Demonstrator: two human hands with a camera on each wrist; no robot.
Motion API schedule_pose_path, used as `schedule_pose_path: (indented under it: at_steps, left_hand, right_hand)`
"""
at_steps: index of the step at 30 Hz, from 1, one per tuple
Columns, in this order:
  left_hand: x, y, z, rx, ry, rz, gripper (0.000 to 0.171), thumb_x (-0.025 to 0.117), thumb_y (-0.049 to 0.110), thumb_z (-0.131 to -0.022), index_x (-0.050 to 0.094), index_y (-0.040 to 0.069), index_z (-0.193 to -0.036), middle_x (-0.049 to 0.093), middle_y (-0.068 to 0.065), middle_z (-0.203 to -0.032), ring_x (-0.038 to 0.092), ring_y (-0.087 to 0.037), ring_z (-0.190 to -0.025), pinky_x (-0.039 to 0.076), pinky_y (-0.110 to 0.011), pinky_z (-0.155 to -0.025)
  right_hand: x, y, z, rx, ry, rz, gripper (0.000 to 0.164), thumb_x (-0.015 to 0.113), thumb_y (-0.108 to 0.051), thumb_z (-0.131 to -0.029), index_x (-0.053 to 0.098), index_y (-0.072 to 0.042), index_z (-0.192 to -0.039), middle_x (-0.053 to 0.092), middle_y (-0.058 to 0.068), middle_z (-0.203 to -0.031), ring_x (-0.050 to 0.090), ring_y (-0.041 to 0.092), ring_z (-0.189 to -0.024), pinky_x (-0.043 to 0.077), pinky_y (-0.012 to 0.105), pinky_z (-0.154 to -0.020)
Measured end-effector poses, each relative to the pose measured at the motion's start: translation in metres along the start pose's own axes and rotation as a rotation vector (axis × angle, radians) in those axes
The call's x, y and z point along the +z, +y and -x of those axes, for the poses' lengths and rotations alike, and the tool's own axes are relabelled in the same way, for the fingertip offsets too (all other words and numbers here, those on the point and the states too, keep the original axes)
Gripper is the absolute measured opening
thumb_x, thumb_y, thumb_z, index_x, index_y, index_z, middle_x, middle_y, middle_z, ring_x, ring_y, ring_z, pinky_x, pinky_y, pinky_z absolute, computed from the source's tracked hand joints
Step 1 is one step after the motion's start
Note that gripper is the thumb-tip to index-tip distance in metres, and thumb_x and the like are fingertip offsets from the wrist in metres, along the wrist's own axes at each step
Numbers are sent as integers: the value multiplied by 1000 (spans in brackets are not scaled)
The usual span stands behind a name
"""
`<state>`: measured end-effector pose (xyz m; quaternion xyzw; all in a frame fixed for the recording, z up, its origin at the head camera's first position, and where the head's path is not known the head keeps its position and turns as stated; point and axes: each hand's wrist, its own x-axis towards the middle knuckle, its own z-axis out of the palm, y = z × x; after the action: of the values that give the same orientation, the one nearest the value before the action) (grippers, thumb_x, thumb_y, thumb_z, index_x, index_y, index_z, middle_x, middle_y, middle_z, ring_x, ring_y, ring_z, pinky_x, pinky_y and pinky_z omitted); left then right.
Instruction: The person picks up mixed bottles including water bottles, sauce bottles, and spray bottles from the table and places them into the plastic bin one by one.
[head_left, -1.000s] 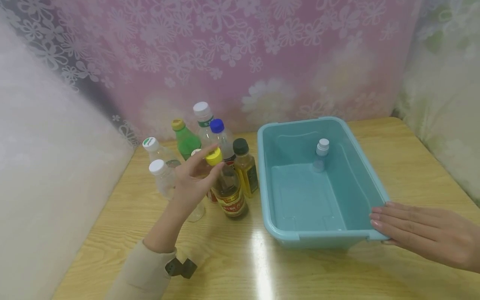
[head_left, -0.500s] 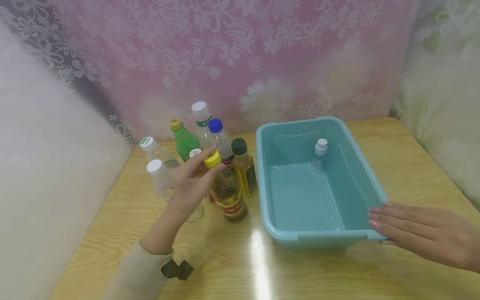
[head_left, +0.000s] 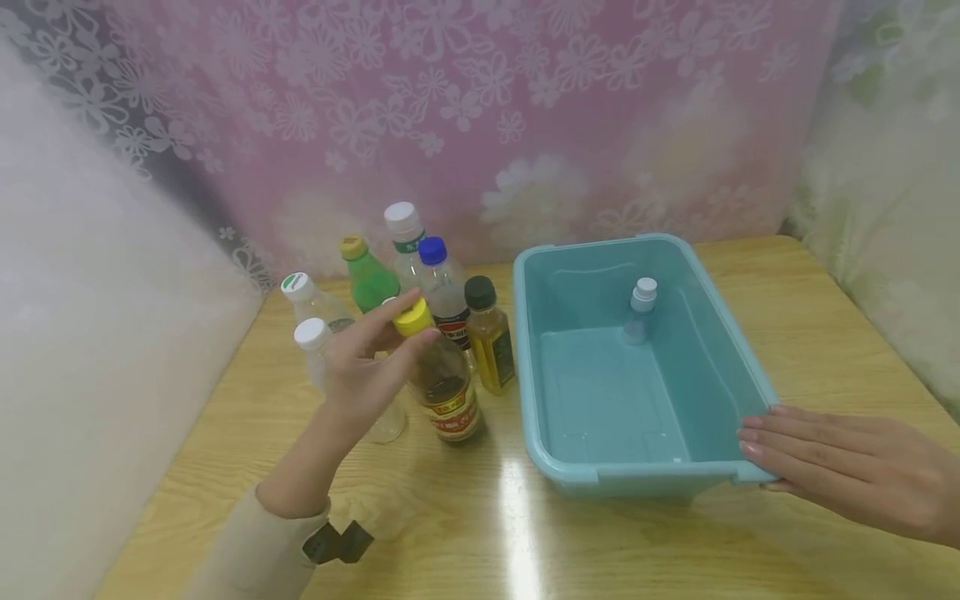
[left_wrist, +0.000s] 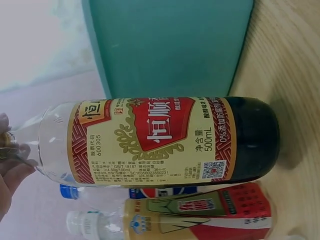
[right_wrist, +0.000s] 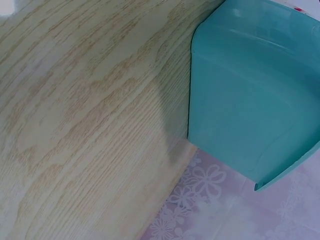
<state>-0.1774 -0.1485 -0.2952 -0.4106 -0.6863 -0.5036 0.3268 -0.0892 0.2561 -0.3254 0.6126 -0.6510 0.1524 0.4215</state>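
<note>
My left hand (head_left: 367,358) pinches a brown vinegar bottle (head_left: 448,392) between thumb and fingers at its yellow cap (head_left: 413,317). The bottle leans a little, its neck toward the left. Its red and cream label (left_wrist: 155,140) faces the left wrist camera, with dark liquid in the base. My right hand (head_left: 855,467) rests straight fingers over the near right corner of a teal plastic tub (head_left: 528,367); its thumb tip shows just below the rim. Inside the tub, a small white-capped bottle (head_left: 640,312) stands toward the back.
Around the left hand stand a green bottle (head_left: 372,279), a blue-capped bottle (head_left: 447,287), a dark-capped oil bottle (head_left: 491,342) and several clear white-capped bottles, including one (head_left: 405,242) at the back. The wooden table (head_left: 450,517) meets a pink floral curtain (head_left: 465,125) behind.
My left hand has shifted left and slightly toward me, and the vinegar bottle has come left with it, farther from the oil bottle. My right hand and the tub have stayed put.
</note>
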Motion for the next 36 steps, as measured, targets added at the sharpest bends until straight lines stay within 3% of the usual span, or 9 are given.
schedule_pose_path:
  at_steps: [2,8,12,15,19,22,24,31,36]
  left_hand:
    - [-1,5,-3,-6,15,5,35,74,2,-80,61,-17,-107,67,-29,-85,68,-5,-76,55,-16,-60]
    - [-2,19,-11,-41,52,4,35,75,-4,-76,62,-14,-107,66,-30,-86,69,-7,-81,58,-22,-64]
    - [-4,25,-18,-23,70,19,38,75,11,-81,62,-16,-106,68,-28,-89,69,-7,-85,58,-23,-66]
    - [-4,29,-24,8,89,28,43,74,22,-83,64,-14,-106,71,-20,-92,69,-7,-82,58,-22,-64]
    - [-3,34,-35,42,120,30,42,74,23,-83,66,-11,-106,72,-2,-96,68,-5,-76,55,-18,-60]
    - [-1,39,-43,59,143,46,41,75,20,-82,65,-12,-105,71,4,-96,67,-6,-74,55,-17,-59]
    - [-1,42,-50,62,151,60,38,76,14,-81,65,-14,-103,72,1,-94,68,-7,-75,56,-19,-60]
    - [3,52,-70,71,141,67,32,76,-4,-75,62,-19,-101,68,-29,-90,71,-19,-81,59,-27,-64]
    - [3,57,-82,106,130,73,32,76,-4,-75,64,-15,-102,69,-26,-89,71,-22,-80,59,-30,-63]
  right_hand:
    - [1,1,3,-8,15,-4,31,47,-12,-100,61,9,-117,65,19,-117,58,24,-117,36,33,-109]
    - [3,2,5,-28,40,3,30,48,-11,-100,61,10,-116,65,20,-115,60,25,-115,38,35,-108]
    - [1,1,-1,-22,29,8,31,47,-12,-100,61,9,-118,65,18,-118,58,23,-118,36,33,-109]
    - [0,0,1,-11,16,11,31,47,-13,-100,61,8,-118,65,17,-119,57,22,-119,36,32,-109]
    - [1,0,3,-3,20,18,31,48,-14,-100,61,8,-117,65,17,-118,58,22,-117,36,32,-109]
    - [2,0,10,0,29,24,31,49,-14,-100,62,8,-116,66,18,-116,60,23,-114,38,33,-108]
    - [3,-1,14,1,30,28,31,49,-15,-99,62,8,-116,66,18,-115,61,23,-113,38,33,-107]
    - [2,-2,16,5,12,37,31,48,-15,-100,62,7,-117,66,18,-116,60,24,-114,37,33,-108]
    - [2,0,15,-3,24,38,31,49,-14,-99,62,8,-116,66,18,-115,61,24,-113,38,34,-107]
